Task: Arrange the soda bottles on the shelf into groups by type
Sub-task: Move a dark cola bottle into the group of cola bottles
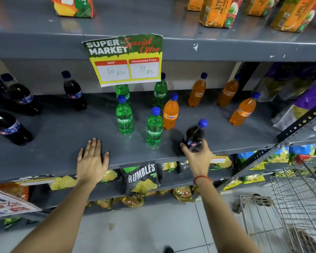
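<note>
Right hand (197,154) is wrapped around a dark cola bottle (194,136) at the shelf (53,157) front edge, its long axis tilted right. Left hand (91,161) lies flat, fingers spread, holding nothing. The other colas (74,92) stand far left, past the green bottles (124,117), nearer the left hand.

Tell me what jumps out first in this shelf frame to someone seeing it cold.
The yellow and green special-offer sign hanging from the upper shelf edge grabs the eye, half hiding a green bottle behind it. Below it, the middle shelf shows colour blocks: dark cola bottles left, green Sprite bottles centre, orange Fanta bottles right. At the front, the right hand grips a stray dark cola bottle while the left hand lies flat on the shelf.
</note>
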